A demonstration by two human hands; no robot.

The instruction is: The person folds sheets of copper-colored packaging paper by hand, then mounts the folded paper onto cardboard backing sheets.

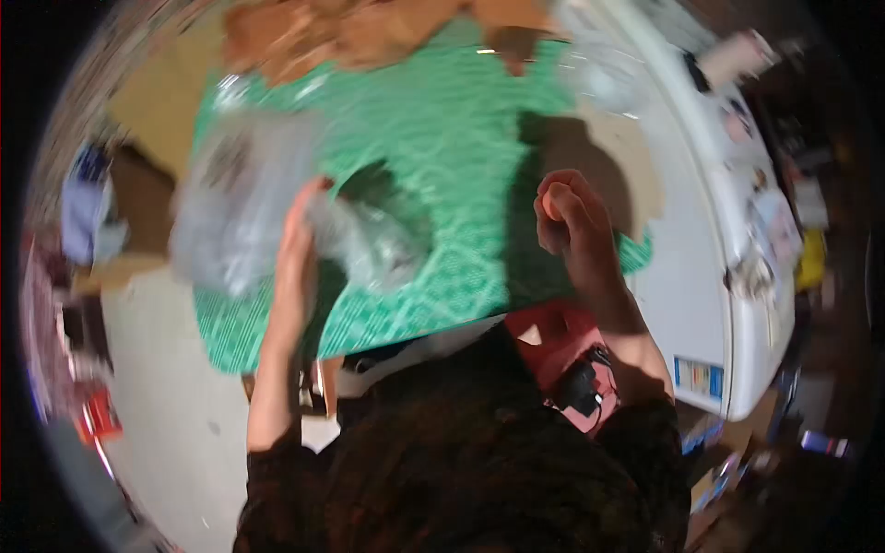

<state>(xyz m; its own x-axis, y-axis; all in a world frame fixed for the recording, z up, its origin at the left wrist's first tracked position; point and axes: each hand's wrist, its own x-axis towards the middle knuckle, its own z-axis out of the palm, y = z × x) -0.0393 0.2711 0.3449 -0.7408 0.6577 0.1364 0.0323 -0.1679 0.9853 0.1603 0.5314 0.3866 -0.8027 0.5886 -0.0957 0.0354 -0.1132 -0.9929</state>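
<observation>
My left hand is among the clear plastic on the left side of a green patterned tablecloth. Its fingers close on a crumpled clear plastic bag, which trails to the right from them. A larger, cloudy plastic bag lies against the outer side of this hand, blurred by motion. My right hand is over the right side of the cloth, its fingers curled in and thumb pressed against them. I cannot tell what, if anything, is in that grip. A dark shadow falls beside it.
Crumpled brown paper lies along the far edge. Another clear plastic piece sits at the far right. A white appliance-like surface borders the right side, with small items along it. Below the table's near edge is a pink thing with a black object.
</observation>
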